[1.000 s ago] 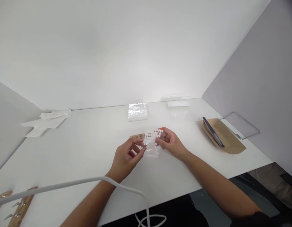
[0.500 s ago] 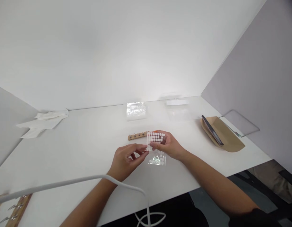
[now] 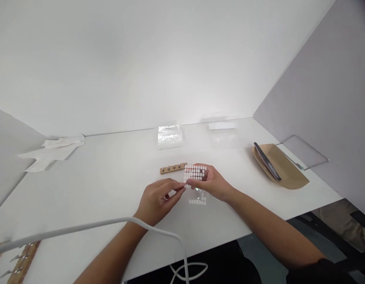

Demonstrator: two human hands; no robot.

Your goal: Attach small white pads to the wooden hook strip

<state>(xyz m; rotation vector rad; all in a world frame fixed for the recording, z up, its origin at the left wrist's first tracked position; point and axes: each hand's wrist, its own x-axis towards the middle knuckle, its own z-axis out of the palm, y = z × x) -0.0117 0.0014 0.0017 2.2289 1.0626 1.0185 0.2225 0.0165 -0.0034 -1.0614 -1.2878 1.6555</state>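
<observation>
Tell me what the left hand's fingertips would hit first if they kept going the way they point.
Most likely the clear sheet of white dots that the right hand holds: the left hand points right and slightly up, its fingertips already at the sheet's edge. The right hand's fingers sit just behind; depth is unclear.

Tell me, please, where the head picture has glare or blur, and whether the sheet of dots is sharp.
Head view: bright light washes out the back wall and table; glare glints on the plastic packet; the sheet of dots between left hand and right hand is fairly sharp; the white cable is blurred, and the edges look stretched.
</observation>
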